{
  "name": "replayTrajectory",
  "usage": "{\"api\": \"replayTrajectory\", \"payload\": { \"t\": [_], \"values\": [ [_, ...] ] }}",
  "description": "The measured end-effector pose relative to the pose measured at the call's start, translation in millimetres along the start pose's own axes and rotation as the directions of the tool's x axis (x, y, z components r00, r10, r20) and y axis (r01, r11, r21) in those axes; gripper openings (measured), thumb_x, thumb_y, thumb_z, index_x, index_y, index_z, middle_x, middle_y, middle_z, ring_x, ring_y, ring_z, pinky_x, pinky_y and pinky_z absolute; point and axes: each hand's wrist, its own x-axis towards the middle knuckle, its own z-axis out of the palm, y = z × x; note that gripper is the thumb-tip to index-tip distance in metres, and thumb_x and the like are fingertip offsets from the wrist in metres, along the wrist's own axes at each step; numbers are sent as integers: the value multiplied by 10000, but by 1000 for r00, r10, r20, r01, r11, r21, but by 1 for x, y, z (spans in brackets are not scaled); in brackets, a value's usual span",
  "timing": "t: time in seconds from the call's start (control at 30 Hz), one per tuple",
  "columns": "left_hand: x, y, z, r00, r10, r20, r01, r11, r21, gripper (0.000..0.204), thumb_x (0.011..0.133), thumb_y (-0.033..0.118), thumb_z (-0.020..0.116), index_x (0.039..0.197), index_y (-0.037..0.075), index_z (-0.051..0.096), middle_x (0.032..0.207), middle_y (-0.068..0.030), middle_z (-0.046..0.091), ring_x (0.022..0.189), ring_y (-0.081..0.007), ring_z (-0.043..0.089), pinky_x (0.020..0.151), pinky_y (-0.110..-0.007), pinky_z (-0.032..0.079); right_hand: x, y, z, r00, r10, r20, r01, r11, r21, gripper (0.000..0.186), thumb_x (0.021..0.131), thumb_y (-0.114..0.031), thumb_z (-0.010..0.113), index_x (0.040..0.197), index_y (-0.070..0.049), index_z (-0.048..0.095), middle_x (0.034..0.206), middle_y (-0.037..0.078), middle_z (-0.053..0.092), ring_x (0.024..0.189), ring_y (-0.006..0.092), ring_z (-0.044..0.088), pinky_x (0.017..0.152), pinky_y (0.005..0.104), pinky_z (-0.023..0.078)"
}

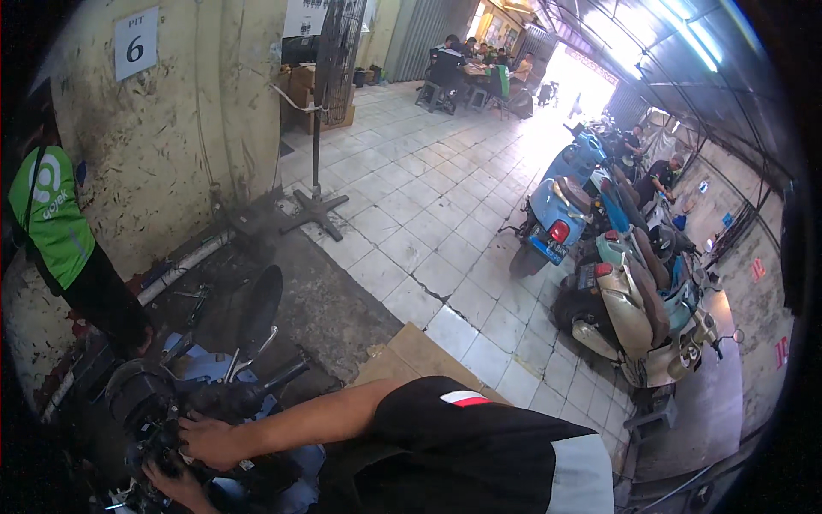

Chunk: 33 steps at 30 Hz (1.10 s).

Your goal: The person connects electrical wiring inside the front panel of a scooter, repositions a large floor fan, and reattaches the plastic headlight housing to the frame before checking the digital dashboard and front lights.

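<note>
A partly opened-up motor scooter with a dark, rounded front housing (pixel 139 392) stands at the lower left. Its black handlebar grip (pixel 287 373) and metal brake lever (pixel 264 344) point away to the right. My right hand (pixel 210 441) reaches in from the right, fingers curled on dark parts below the housing. Just beneath it, my left hand (pixel 175 488) is closed against the same cluster of dark parts. What either hand grips is too dark and small to make out. Pale blue panels (pixel 205 364) show around the handlebar.
A person in a green jacket (pixel 53 214) is close by at the left wall. Flattened cardboard (pixel 419 360) lies on the tiles. A fan stand (pixel 315 210) rises ahead. Several parked scooters (pixel 616 300) line the right side. People sit around a table (pixel 475 70) far back.
</note>
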Motion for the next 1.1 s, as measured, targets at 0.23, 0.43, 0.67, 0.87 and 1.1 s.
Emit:
{"api": "replayTrajectory", "payload": {
  "t": [0.23,0.43,0.67,0.87,1.1],
  "values": [
    [-4,4,-2,990,134,-40,-121,963,240,465,817,291,674,1134,-9,513,1084,-237,547,1005,-424,549,845,-488,465,-28,-8,-63,990,-76,117,58,987,153,350,726,-198,630,1047,-60,619,1173,151,499,1204,337,383,1019,562,296],
    [-11,-1,13,999,-41,8,40,988,152,355,799,152,684,1078,-27,557,1180,-255,492,1083,-439,499,880,-492,431,-99,28,-96,984,21,-175,45,930,364,337,741,-134,672,1063,-48,625,1067,186,568,1070,348,515,948,441,410],
    [8,52,-8,993,-112,-22,112,994,-12,316,716,126,718,1002,53,604,1137,-195,548,1087,-402,510,933,-460,394,-149,39,-141,834,362,-417,-289,930,229,299,690,-177,725,944,-31,667,927,137,622,927,324,575,849,414,460],
    [22,75,-26,992,-128,-6,128,991,-30,279,675,142,723,915,65,604,1022,-152,534,932,-374,527,788,-459,408,-148,52,-140,860,418,-293,-464,879,-109,556,628,-302,743,1110,-61,612,1103,180,534,1092,383,466,907,477,396],
    [24,71,-31,991,-137,3,137,987,-89,316,673,140,729,949,56,602,1000,-153,541,932,-381,529,792,-466,414,-137,43,-135,853,469,-228,-515,825,-230,557,620,-312,730,1109,-71,617,1101,141,548,1083,335,485,902,461,395]
  ]
}}
